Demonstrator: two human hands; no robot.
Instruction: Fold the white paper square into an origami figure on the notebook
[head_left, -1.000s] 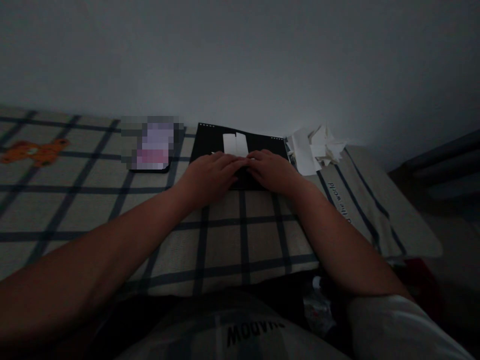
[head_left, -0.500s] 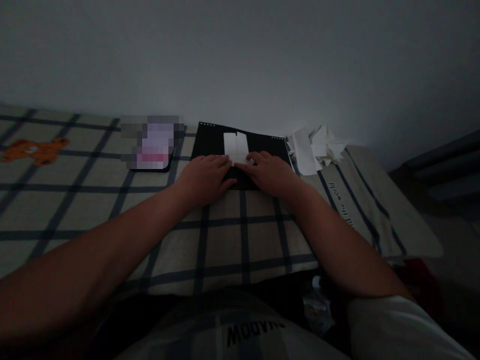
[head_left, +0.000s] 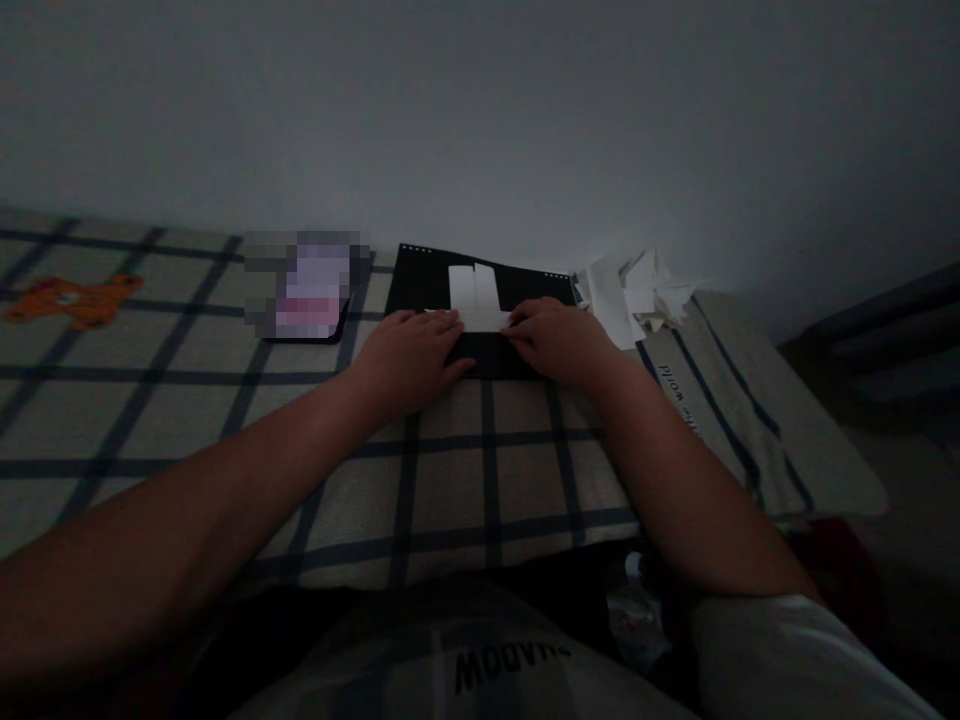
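Note:
A folded white paper [head_left: 474,298] lies on a black board [head_left: 420,285] on the checked bedspread [head_left: 225,400]. My left hand [head_left: 409,355] rests flat on the board, its fingertips pressing the paper's lower left edge. My right hand [head_left: 559,340] lies on the other side, fingers pressed on the paper's lower right edge. The near strip of paper shows between the two hands. Both hands lie with fingers stretched out and hold nothing up.
A pile of crumpled white paper pieces [head_left: 634,290] lies to the right of the board. A blurred purple-pink item [head_left: 307,290] sits to the left. An orange bear print [head_left: 71,300] marks the far left. The wall [head_left: 480,120] runs behind; the bed edge drops off at right.
My hands have slid apart along the paper's near edge, so more of the white fold shows between them. The right hand moved right, the left stayed nearly still.

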